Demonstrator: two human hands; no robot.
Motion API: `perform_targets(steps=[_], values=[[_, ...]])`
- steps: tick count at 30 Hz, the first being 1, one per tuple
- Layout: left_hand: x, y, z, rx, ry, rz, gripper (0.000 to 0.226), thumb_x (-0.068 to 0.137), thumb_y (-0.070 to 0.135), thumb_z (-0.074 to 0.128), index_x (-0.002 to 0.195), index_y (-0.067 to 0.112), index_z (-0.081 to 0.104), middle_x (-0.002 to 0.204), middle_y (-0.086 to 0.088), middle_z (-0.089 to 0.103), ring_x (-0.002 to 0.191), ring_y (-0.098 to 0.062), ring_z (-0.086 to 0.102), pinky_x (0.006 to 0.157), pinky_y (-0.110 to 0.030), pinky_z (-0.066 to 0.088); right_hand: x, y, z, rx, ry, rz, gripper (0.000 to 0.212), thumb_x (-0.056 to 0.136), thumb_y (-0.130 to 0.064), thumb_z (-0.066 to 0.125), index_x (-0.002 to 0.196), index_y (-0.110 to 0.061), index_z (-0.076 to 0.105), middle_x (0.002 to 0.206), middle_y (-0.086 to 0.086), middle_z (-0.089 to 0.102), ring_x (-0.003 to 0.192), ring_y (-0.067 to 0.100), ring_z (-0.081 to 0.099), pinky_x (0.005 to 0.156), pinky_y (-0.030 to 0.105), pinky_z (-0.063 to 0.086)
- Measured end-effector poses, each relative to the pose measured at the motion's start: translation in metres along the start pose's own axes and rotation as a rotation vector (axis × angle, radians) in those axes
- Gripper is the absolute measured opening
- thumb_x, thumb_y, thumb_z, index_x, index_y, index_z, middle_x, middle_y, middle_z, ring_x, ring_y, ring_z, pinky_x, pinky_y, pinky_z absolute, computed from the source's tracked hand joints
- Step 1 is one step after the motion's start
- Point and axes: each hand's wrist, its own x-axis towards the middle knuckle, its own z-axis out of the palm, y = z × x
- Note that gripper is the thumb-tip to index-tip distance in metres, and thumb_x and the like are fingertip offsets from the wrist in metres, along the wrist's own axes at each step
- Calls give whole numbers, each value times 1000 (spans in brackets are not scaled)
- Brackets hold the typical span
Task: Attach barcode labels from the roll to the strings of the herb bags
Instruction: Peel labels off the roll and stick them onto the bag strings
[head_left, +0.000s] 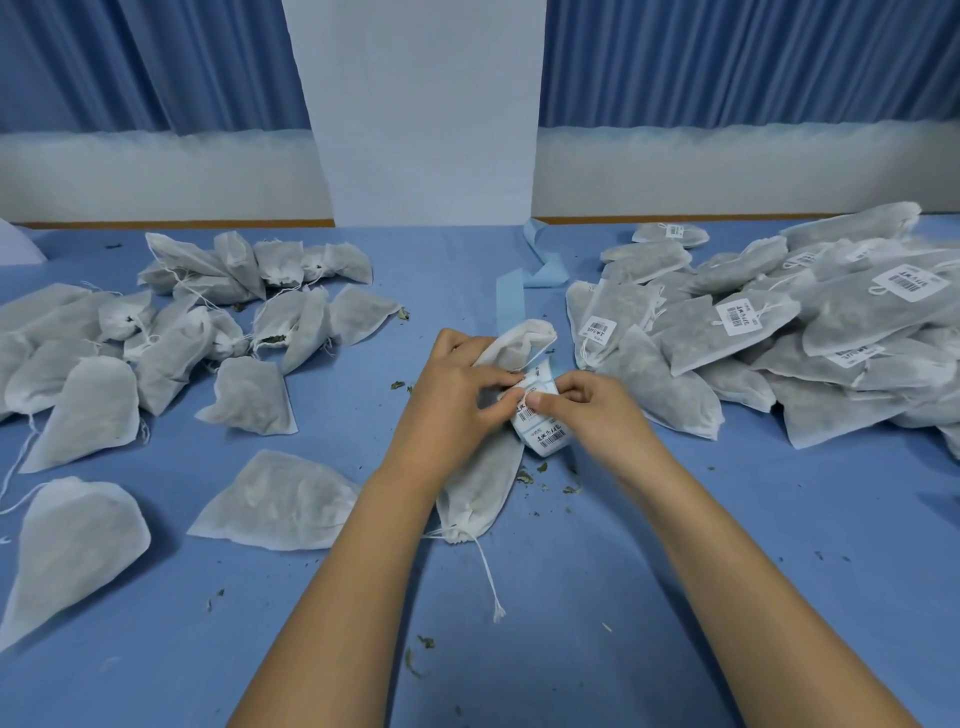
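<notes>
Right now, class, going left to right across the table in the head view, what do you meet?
A pile of unlabelled bags → left hand → label roll → right hand → a pile of labelled bags.

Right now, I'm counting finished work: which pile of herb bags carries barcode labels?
The right pile: white barcode labels show on its bags; the left pile shows none.

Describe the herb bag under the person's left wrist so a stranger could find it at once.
On the blue table, look between the unlabelled pile at left and the labelled pile at right. There the left hand and right hand pinch a label roll above one long bag. Only this bag runs under the left wrist, with its tied neck and loose string toward the camera.
</notes>
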Motion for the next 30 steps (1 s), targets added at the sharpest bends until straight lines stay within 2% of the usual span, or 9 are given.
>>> perform_targets(steps=[5,9,13,16,20,25,28,30], values=[[-1,-1,-2,18,-71,32,30,78,21,80,106,11,76,116,2,64,106,-14,40,90,-16,34,1,1,-2,5,3,-20,11,86,-15,69,81,-7,65,77,7,70,71,16,65,71,30,50],[0,1,-4,-4,-53,17,23,83,21,75,104,12,77,115,2,65,107,-18,43,91,-21,37,2,3,-2,-4,1,-16,11,85,-18,71,80,-10,65,71,-2,70,66,8,65,65,22,49],[-2,5,-2,15,-30,4,19,83,17,75,101,11,78,113,2,66,106,-22,45,88,-30,43,3,4,-1,4,3,-17,12,84,-18,71,78,-10,63,71,-1,70,66,11,65,66,25,49],[-3,6,-1,35,-34,17,22,81,17,77,102,10,77,114,0,66,106,-25,47,86,-33,45,3,4,-1,-17,24,-38,19,85,-22,70,82,-4,63,70,1,68,63,10,61,63,25,46],[-2,5,0,30,-79,-5,32,79,23,79,109,13,75,119,0,63,110,-20,42,92,-25,39,3,4,-2,-13,41,-45,34,86,-27,69,87,6,62,69,6,59,64,13,53,64,29,39],[-3,8,3,33,-7,17,15,86,16,72,99,11,77,112,0,67,105,-23,45,87,-27,41,5,6,-1,-82,57,-50,30,86,-34,68,76,-7,59,59,-5,56,53,4,50,53,19,37],[-2,5,2,-22,-33,-14,16,89,16,69,102,14,77,113,7,63,106,-14,40,89,-12,34,6,6,-3,-77,35,-43,27,86,-32,69,72,-12,57,53,-12,55,45,-3,48,47,11,35],[-3,4,2,-140,-32,-119,14,89,15,68,100,17,78,108,18,60,104,-5,38,88,-1,28,6,6,-4,-85,10,-48,26,86,-29,69,72,-12,56,50,-14,55,43,-4,46,45,10,33]])
